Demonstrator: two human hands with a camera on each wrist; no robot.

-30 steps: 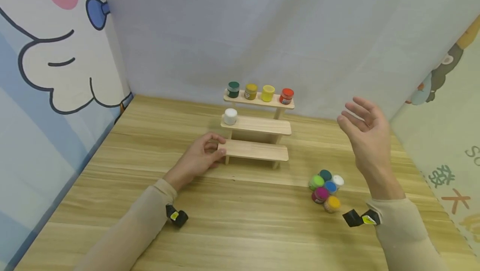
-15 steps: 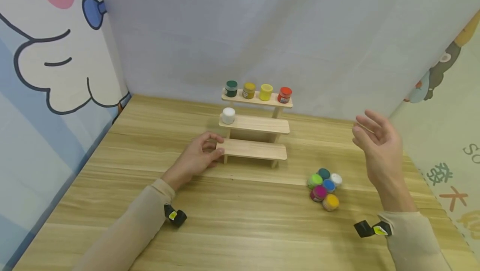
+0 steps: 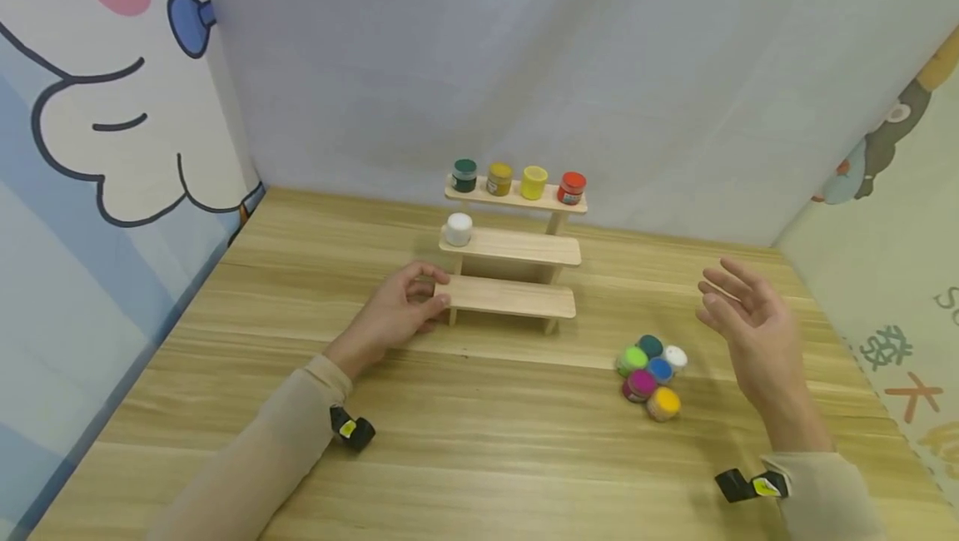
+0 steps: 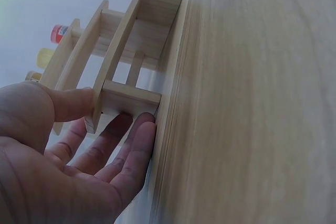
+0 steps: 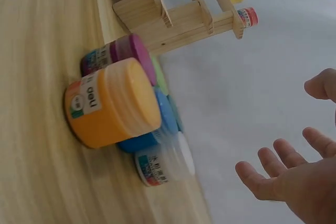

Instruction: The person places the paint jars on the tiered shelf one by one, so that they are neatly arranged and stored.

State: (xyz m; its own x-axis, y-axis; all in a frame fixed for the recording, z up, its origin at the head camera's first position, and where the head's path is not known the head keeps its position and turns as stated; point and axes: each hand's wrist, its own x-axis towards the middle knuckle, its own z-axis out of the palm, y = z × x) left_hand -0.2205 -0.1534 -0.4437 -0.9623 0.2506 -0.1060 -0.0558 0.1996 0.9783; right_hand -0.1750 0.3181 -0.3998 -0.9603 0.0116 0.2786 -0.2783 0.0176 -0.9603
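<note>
A three-step wooden rack [image 3: 517, 298] stands on the table. My left hand [image 3: 393, 308] grips the left end of its lowest step. In the left wrist view the thumb [image 4: 73, 104] lies on the step's edge and the fingers [image 4: 137, 153] reach under it to the side support. Paint jars in dark green [image 3: 464, 176], ochre [image 3: 499, 180], yellow [image 3: 534, 183] and red [image 3: 572, 189] line the top step; a white jar [image 3: 459, 230] sits at the middle step's left end. Holding nothing, my right hand [image 3: 760, 333] hovers right of the loose jars, fingers loosely bent.
Several paint jars cluster on the wooden table [image 3: 479, 458] right of the rack: light green [image 3: 633, 361], teal [image 3: 649, 347], white [image 3: 675, 358], blue [image 3: 659, 370], purple [image 3: 639, 385] and orange [image 3: 663, 404]. A pale cloth [image 3: 524, 50] hangs behind; printed panels flank both sides.
My right hand has moved away from the rack, first rightward, then lower toward the table's near side. The left hand keeps its grip on the rack, and the jars stay put.
</note>
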